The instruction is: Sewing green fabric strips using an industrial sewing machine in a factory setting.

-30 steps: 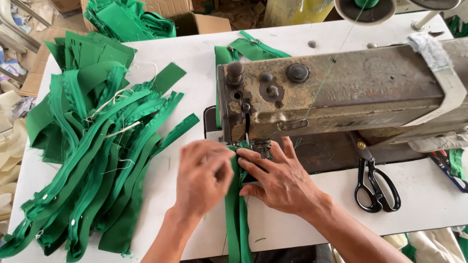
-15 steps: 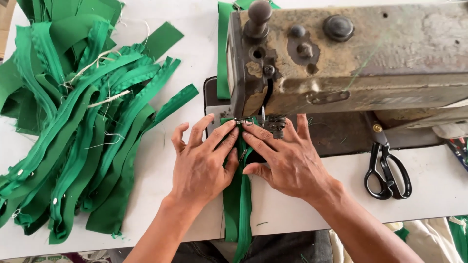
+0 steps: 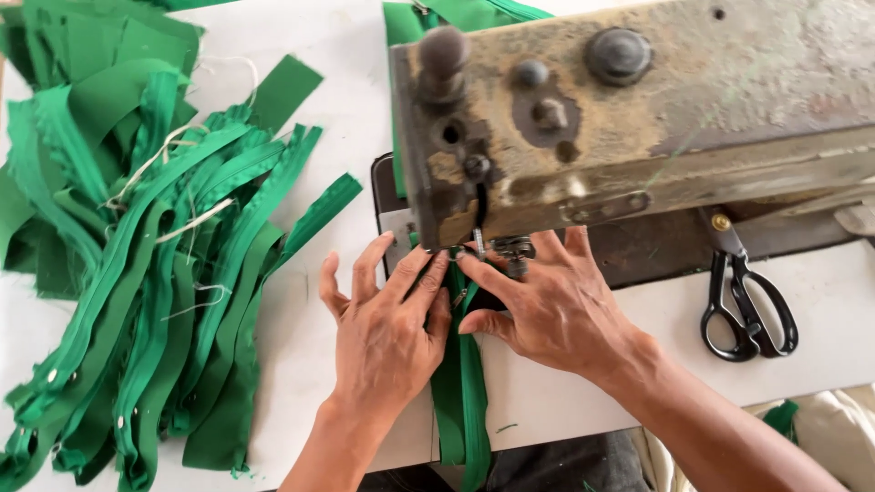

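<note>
My left hand (image 3: 383, 333) lies flat on the white worktop (image 3: 583, 401), fingers (image 3: 412, 273) spread narrow and pressed down on the green fabric strip (image 3: 460, 401); nothing is gripped, only held flat. My right hand (image 3: 551, 305) lies at 3 o'clock from the left, fingers extended toward 11 o'clock, also pressing the strip from the opposite edge. The strip runs between both hands: its long axis lies along the 12-to-6 line, the near end hanging over the worktop edge at 6 o'clock, the far end passing under the presser foot (image 3: 510, 251) of the sewing machine (image 3: 638, 118) at 12 o'clock from my fingertips. The needle area sits just beyond the fingertips of both hands; the right index finger is the nearer of the two, almost touching the foot. More of the same green material emerges behind the machine head at 12 o'clock. A pile of green strips (image 3: 146, 273) lies at 9 o'clock, well apart from my left hand. Black scissors (image 3: 743, 305) rest at 3 o'clock, near the machine base, apart from my right hand.
</note>
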